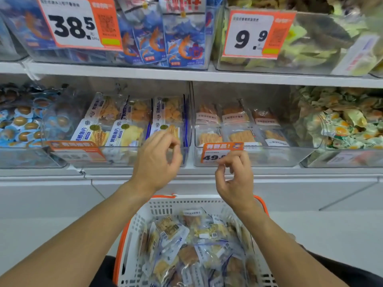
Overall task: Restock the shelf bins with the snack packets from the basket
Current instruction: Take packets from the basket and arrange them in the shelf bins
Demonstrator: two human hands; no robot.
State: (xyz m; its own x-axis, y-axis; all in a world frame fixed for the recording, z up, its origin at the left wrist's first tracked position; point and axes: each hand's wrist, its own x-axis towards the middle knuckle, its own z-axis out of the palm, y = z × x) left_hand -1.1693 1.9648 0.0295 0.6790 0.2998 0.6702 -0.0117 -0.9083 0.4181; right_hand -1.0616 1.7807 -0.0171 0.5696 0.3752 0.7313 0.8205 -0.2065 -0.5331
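Store shelf (pixel 186 78) carried clear bins (pixel 145 160) of packets. Basket (pixel 132 228) below held the snack packets (pixel 186 241): light, soft, slippery film, probably best pinched at a sealed edge. Left hand (pixel 155 162) and right hand (pixel 234 179) hovered loosely curled, holding nothing.

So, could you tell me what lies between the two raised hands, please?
In the head view, nothing is held between the left hand and the right hand; behind that gap show the clear bin fronts and the white shelf edge.
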